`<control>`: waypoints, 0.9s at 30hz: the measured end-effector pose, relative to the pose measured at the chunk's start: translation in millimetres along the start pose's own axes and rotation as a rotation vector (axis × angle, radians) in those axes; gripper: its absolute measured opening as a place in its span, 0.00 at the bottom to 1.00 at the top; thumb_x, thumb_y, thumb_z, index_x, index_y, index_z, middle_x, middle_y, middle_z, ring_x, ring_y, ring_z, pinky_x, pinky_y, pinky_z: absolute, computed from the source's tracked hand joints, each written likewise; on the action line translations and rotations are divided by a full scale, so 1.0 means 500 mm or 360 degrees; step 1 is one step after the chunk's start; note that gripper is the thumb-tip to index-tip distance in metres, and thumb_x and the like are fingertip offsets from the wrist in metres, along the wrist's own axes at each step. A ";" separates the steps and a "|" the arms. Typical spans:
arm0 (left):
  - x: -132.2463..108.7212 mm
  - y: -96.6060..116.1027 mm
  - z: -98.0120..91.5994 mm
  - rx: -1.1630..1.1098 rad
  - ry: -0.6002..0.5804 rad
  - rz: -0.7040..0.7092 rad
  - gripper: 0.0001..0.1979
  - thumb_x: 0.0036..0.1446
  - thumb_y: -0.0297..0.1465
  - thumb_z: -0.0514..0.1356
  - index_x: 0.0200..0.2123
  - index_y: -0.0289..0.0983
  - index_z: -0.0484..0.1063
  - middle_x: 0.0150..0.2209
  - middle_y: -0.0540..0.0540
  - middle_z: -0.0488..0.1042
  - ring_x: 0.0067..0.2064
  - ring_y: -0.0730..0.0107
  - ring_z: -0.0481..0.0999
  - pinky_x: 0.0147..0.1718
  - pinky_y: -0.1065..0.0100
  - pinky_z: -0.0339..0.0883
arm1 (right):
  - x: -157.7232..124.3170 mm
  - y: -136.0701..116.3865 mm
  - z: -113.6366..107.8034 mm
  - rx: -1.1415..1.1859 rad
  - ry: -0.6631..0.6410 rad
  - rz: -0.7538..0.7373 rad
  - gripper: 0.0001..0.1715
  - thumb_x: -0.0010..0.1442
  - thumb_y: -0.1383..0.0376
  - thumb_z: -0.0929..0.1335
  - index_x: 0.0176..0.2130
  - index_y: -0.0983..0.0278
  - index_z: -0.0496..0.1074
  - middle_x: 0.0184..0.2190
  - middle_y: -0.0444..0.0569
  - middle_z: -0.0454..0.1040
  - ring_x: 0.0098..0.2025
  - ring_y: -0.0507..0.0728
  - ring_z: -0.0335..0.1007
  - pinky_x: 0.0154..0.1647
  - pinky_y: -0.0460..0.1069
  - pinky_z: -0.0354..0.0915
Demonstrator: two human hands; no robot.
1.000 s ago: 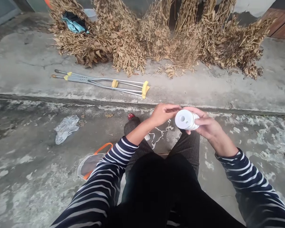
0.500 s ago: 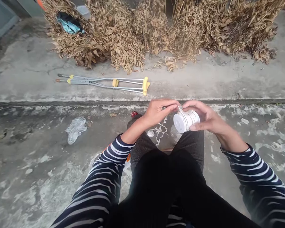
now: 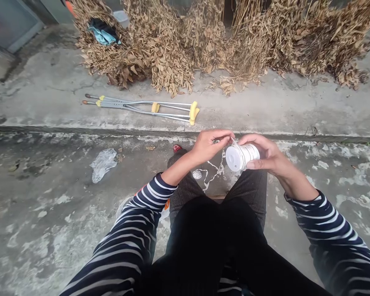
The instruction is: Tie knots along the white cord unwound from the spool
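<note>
Above my knees, my right hand [image 3: 268, 156] grips a white spool [image 3: 233, 158] from its right side, thumb below and fingers over the top. White cord [image 3: 249, 152] is wound around the spool, with thin dark lines showing between the turns. At the spool's upper left, my left hand [image 3: 207, 144] pinches a short stretch of that cord between thumb and fingertips. Loose, knotted white cord [image 3: 219, 169] trails between my legs, its upper part passing just left of the spool. A small white ball of cord [image 3: 197, 174] lies beside my left knee.
Crutches with yellow pads [image 3: 193, 113] lie on the raised concrete ledge [image 3: 240, 111]. Dried leafy stalks [image 3: 172, 49] are heaped behind, with a blue and black cloth [image 3: 104, 33] on them. A crumpled clear plastic bag [image 3: 103, 165] lies on the ground at left.
The view has shifted slightly, moving the background rightward. The loose cord's upper part has moved right and up towards the spool. Both hands keep their holds.
</note>
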State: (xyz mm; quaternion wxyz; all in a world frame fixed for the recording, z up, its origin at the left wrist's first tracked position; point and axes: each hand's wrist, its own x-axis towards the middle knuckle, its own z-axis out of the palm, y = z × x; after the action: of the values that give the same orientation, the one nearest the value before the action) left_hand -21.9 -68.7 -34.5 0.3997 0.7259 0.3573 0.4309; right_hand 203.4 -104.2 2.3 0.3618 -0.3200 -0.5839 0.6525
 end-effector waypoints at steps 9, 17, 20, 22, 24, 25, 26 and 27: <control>-0.015 -0.030 -0.002 0.0500 0.0085 0.0560 0.14 0.70 0.39 0.58 0.50 0.40 0.80 0.44 0.42 0.84 0.42 0.70 0.83 0.43 0.67 0.75 | -0.006 0.017 0.012 0.0351 -0.0004 0.0033 0.25 0.54 0.62 0.79 0.50 0.58 0.75 0.38 0.46 0.75 0.33 0.54 0.75 0.26 0.49 0.78; -0.010 -0.041 -0.006 0.0679 -0.0080 0.0564 0.16 0.72 0.39 0.53 0.51 0.43 0.80 0.30 0.47 0.80 0.31 0.74 0.79 0.34 0.71 0.69 | -0.002 0.034 0.011 0.0570 -0.0037 0.0083 0.24 0.54 0.62 0.79 0.50 0.60 0.75 0.39 0.46 0.75 0.33 0.54 0.77 0.24 0.48 0.78; -0.006 -0.039 -0.005 0.0652 -0.0129 0.0527 0.17 0.72 0.40 0.53 0.49 0.41 0.79 0.30 0.46 0.80 0.30 0.73 0.77 0.32 0.70 0.68 | -0.004 0.039 0.010 0.0608 -0.0021 0.0103 0.23 0.54 0.64 0.78 0.50 0.59 0.76 0.39 0.45 0.75 0.33 0.54 0.77 0.25 0.48 0.78; -0.003 -0.038 -0.001 0.0609 -0.0129 0.0485 0.16 0.72 0.39 0.53 0.47 0.40 0.80 0.31 0.45 0.81 0.30 0.73 0.77 0.31 0.70 0.66 | -0.005 0.042 0.010 0.0636 -0.0025 0.0126 0.24 0.54 0.63 0.78 0.50 0.59 0.76 0.38 0.45 0.76 0.32 0.54 0.77 0.25 0.48 0.78; 0.001 -0.038 0.006 0.0578 -0.0088 0.0403 0.16 0.71 0.38 0.53 0.46 0.40 0.80 0.32 0.45 0.82 0.30 0.73 0.77 0.31 0.70 0.66 | -0.004 0.043 0.012 0.0654 -0.0029 0.0146 0.25 0.53 0.63 0.79 0.50 0.59 0.76 0.37 0.45 0.76 0.32 0.54 0.77 0.25 0.48 0.78; 0.003 -0.039 0.010 0.0558 -0.0060 0.0349 0.15 0.71 0.36 0.53 0.45 0.40 0.80 0.34 0.44 0.82 0.31 0.73 0.77 0.32 0.71 0.66 | -0.003 0.043 0.013 0.0657 -0.0028 0.0149 0.25 0.53 0.63 0.79 0.50 0.60 0.76 0.37 0.45 0.76 0.31 0.54 0.77 0.24 0.48 0.78; 0.006 -0.040 0.015 0.0523 -0.0031 0.0293 0.15 0.70 0.35 0.54 0.45 0.40 0.81 0.35 0.44 0.83 0.32 0.73 0.77 0.33 0.71 0.67 | -0.002 0.044 0.014 0.0660 -0.0028 0.0146 0.25 0.53 0.63 0.79 0.50 0.60 0.76 0.38 0.46 0.76 0.31 0.54 0.76 0.24 0.48 0.77; 0.009 -0.042 0.021 0.0460 -0.0001 0.0240 0.14 0.69 0.35 0.55 0.44 0.39 0.81 0.36 0.44 0.83 0.34 0.73 0.78 0.35 0.71 0.67 | -0.001 0.045 0.015 0.0666 -0.0027 0.0138 0.25 0.53 0.63 0.79 0.50 0.60 0.76 0.38 0.46 0.76 0.31 0.54 0.76 0.24 0.48 0.77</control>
State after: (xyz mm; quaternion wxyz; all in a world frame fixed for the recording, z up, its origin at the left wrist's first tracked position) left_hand -14.4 -58.6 -54.7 0.2576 0.8008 0.3599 0.4035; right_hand 195.4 -109.7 -19.0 0.3869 -0.2571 -0.4243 0.7773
